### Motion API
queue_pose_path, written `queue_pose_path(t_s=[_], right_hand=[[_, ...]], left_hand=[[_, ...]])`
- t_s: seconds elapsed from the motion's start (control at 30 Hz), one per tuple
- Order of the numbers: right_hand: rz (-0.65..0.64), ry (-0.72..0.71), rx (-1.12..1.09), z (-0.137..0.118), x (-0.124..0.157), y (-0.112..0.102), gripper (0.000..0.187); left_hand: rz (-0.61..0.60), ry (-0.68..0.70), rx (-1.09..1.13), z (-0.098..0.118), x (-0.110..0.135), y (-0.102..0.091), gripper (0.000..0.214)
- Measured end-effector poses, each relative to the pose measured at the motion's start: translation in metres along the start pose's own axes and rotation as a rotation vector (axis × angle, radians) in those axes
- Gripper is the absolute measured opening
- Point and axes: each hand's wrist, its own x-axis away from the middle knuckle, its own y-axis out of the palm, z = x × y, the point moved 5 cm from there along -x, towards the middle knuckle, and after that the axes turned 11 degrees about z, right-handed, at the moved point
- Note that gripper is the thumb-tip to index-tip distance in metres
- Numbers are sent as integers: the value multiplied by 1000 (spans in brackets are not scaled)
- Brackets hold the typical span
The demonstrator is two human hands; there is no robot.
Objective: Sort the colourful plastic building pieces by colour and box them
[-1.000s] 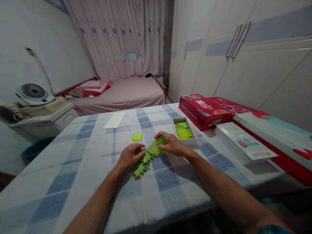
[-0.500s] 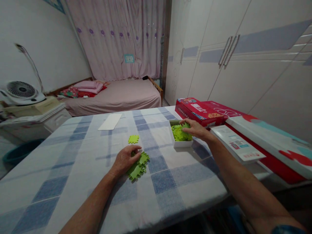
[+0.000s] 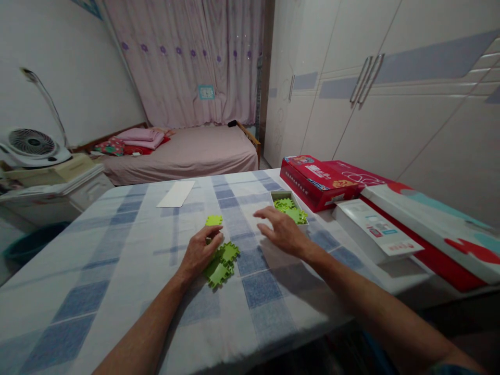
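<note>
My left hand (image 3: 200,251) rests with curled fingers on a joined set of lime-green foam puzzle pieces (image 3: 222,263) lying on the checked tablecloth (image 3: 117,250). My right hand (image 3: 280,230) hovers just left of a small white box (image 3: 304,224) that holds more green pieces (image 3: 291,209); its fingers are spread and nothing shows in them. A single green piece (image 3: 213,220) lies apart, just beyond my left hand.
A white card (image 3: 176,194) lies at the table's far side. Red boxes (image 3: 318,179) and a white booklet (image 3: 373,229) crowd the right edge. A bed stands behind the table, wardrobes on the right, and a fan (image 3: 31,146) on the left.
My right hand carried a green piece from the joined set to the white box, left it there, and has come back toward the middle with nothing in it. My left hand stayed on the joined pieces.
</note>
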Motion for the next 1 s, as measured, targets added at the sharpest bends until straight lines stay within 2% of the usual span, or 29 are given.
queue_pose_path(t_s=[0.1, 0.23, 0.33, 0.4, 0.47, 0.57, 0.8, 0.87, 1.0], right_hand=[[-191, -32, 51, -32, 20, 24, 27], [-345, -57, 65, -53, 42, 51, 41], [-335, -60, 94, -64, 51, 68, 65], [-300, -27, 129, -69, 52, 77, 81], [-276, 18, 133, -71, 50, 83, 89], [-268, 67, 85, -71, 48, 90, 86], [-198, 153, -10, -52, 48, 96, 85], [-159, 127, -68, -51, 48, 95, 84], [-161, 38, -141, -54, 46, 95, 60]], left_hand=[[35, -43, 51, -3, -2, -2, 39], [61, -181, 187, -9, -3, -2, 47], [51, -295, 347, -10, -1, 0, 51], [41, -314, 485, -8, 0, 3, 50], [14, -321, 635, -7, 2, 7, 51], [-41, -360, 751, -9, 4, 14, 53], [-184, -355, 664, -9, 6, 22, 58], [-209, -364, 662, -6, 8, 23, 63], [-245, -383, 706, -2, 10, 22, 77]])
